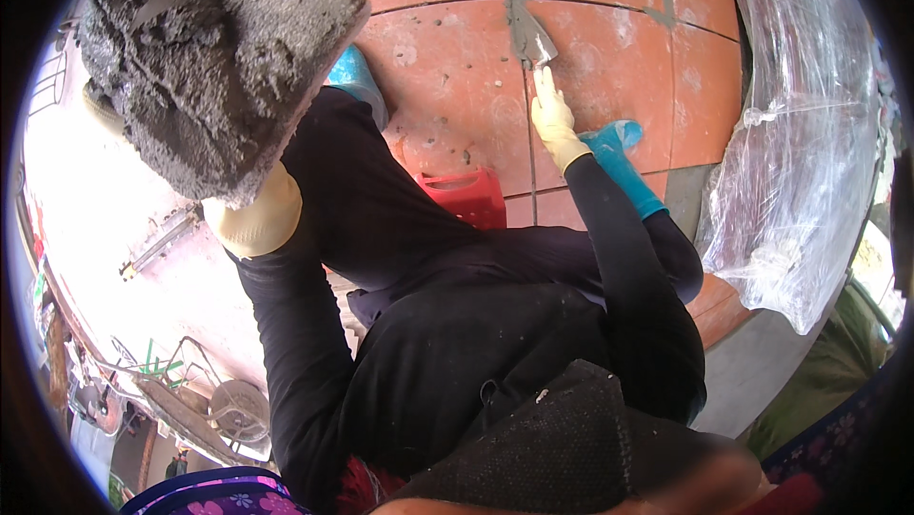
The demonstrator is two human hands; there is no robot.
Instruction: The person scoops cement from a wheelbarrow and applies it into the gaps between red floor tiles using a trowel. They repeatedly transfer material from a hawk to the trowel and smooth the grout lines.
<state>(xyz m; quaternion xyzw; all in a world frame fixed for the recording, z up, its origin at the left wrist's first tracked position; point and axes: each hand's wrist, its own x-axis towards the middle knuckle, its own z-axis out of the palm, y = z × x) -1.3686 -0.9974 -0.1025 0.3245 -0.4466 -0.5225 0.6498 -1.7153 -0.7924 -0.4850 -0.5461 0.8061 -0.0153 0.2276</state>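
My gloved left hand [255, 222] is wrapped under a board [333, 15] heaped with wet grey mortar [181, 58], raised at the upper left; the board hides some fingers. My gloved right hand [555, 120], in a pale yellow glove, holds a small metal scraper [536, 44] against a mortar-filled joint between orange-red floor tiles [609, 72]. The scraper's handle is mostly hidden by the hand. Grey mortar smears lie along the joints, with small crumbs on the tiles.
My blue boots [357, 82] are on either side of a red plastic object [462, 199]. Clear plastic sheeting [781, 163] covers something along the right edge. A long metal tool [157, 244] lies at left, and assorted metal items [238, 410] stand at lower left.
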